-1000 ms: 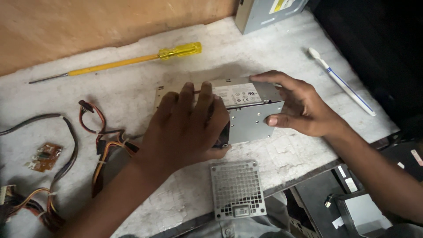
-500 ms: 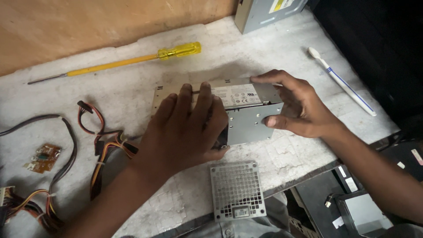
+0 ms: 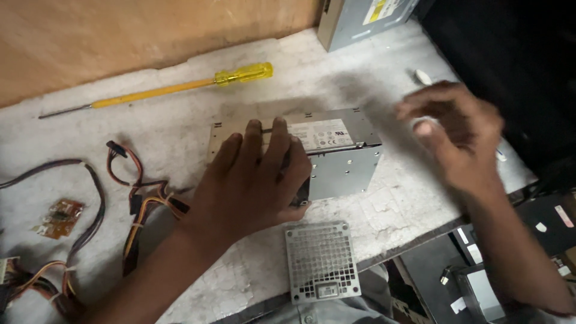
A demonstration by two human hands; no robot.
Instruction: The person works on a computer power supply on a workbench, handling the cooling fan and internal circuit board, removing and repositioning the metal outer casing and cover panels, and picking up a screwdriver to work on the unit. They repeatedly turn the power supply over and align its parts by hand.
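Since the earlier frames, the right hand (image 3: 459, 135) has lifted off the grey rectangular metal power supply box (image 3: 327, 153) and now sits in the air to the box's right, blurred, fingers loosely spread and curled, holding nothing. Earlier it gripped the right end of the box with thumb and fingers.

The worn white worktop (image 3: 180, 129) carries all items. The power supply box lies near the middle of the worktop, label face up, perforated side plate facing the near edge. Its position appears unchanged.

The left hand (image 3: 255, 180) remains flat on the left half of the box, palm down, fingers extended and slightly spread toward the far edge, pressing the top face rather than grasping it. The left forearm runs in from the lower left corner of the view. The right forearm runs in from the lower right, clear of the worktop edge.

A long screwdriver with a yellow transparent handle and yellow shaft sleeve (image 3: 180, 87) lies well apart from the box, toward the far side, tip pointing left. A bundle of red, yellow and black wires with connectors (image 3: 141, 192) lies left of the left forearm. A square grey perforated metal fan grille (image 3: 321, 258) lies at the near edge, just beside the left hand. A small brown circuit board (image 3: 60, 217) lies at the far left, among the cables.
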